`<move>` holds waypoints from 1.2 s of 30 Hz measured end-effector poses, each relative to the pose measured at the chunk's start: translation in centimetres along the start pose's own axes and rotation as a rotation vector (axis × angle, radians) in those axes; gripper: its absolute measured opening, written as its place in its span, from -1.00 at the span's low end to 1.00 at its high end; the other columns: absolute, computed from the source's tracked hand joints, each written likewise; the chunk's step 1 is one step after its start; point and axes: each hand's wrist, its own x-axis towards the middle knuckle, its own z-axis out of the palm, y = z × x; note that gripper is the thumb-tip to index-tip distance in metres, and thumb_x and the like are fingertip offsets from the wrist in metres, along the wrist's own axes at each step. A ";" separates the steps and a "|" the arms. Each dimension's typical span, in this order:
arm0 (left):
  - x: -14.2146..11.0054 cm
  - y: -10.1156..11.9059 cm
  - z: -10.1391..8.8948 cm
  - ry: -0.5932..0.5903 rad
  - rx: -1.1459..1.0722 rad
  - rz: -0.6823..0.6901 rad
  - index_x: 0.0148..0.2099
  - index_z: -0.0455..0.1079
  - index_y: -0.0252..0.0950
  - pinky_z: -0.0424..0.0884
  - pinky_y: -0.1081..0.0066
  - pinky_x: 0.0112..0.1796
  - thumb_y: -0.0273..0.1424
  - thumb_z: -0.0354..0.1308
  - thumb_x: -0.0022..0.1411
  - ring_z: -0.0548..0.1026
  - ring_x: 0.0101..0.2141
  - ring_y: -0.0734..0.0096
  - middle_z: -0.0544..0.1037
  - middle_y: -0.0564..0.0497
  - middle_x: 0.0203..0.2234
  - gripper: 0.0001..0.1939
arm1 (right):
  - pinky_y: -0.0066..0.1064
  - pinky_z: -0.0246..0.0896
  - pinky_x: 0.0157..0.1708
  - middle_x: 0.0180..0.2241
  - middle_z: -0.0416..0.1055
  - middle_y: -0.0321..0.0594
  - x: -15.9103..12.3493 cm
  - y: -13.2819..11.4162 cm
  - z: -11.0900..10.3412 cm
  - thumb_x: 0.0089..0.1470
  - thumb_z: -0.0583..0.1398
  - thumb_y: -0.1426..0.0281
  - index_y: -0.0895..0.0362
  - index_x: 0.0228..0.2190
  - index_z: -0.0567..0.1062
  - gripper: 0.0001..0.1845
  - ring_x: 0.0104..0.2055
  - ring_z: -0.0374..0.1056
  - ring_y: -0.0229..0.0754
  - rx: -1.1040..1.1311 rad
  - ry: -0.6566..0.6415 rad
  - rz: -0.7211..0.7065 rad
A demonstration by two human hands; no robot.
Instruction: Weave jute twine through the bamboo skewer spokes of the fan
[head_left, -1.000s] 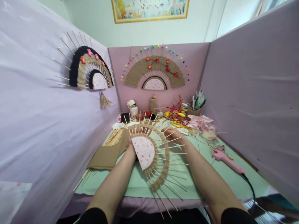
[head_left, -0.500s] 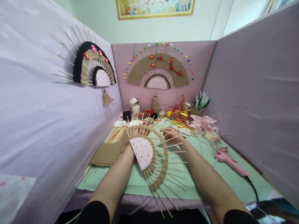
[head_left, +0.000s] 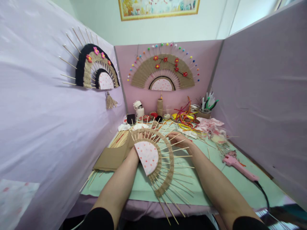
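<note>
A half-round fan of thin wooden sticks is held up in front of me, tilted to the right. Its centre is white cloth with pink dots, edged by a woven twine band, and a second twine band runs further out across the sticks. My left hand is behind the fan's upper part, partly hidden by it, and its fingers support the sticks there. At the upper right edge, my right hand has its fingers drawn together among the stick ends; what they pinch is too small to make out.
Brown cardboard and loose sticks lie left. At right sits a pink glue gun with a cord. Along the back are a white bottle, coloured pipe cleaners, and pink cloth. Finished fans hang on the partitions.
The view has shifted slightly. My right hand's fingers have moved a little at the fan's upper right edge, and the left fingers behind the sticks have shifted slightly. The fan keeps its tilt.
</note>
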 end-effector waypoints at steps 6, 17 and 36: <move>0.0 0.1 0.2 0.041 -0.029 0.017 0.04 0.29 -0.39 0.32 0.12 -0.08 -0.41 -0.04 0.12 0.48 -0.18 0.19 0.52 -0.18 -0.17 -0.58 | -0.50 -0.39 -0.67 -0.78 -0.11 -0.56 -0.1 -0.3 -0.7 -0.25 0.32 0.23 0.16 -0.48 0.41 -0.68 -0.71 -0.24 -0.47 0.009 -0.002 0.005; -0.5 -0.2 1.3 0.067 -0.047 0.008 -0.07 0.37 -0.35 0.33 0.14 -0.07 -0.41 -0.01 0.12 0.49 -0.17 0.23 0.53 -0.13 -0.19 -0.67 | -0.51 -0.11 -0.66 -0.71 0.04 -0.48 -0.1 -2.2 -2.4 -0.31 0.37 0.23 0.11 -0.55 0.29 -0.62 -0.67 -0.05 -0.43 0.285 0.208 -0.177; -0.6 -0.5 0.9 0.057 -0.029 0.029 -0.03 0.36 -0.36 0.38 0.23 -0.16 -0.33 -0.07 0.20 0.48 -0.19 0.22 0.52 -0.17 -0.15 -0.64 | -0.47 -0.04 -0.70 -0.72 0.08 -0.46 1.2 -3.2 -1.9 -0.27 0.35 0.23 0.08 -0.49 0.33 -0.65 -0.69 -0.01 -0.39 0.254 0.318 -0.246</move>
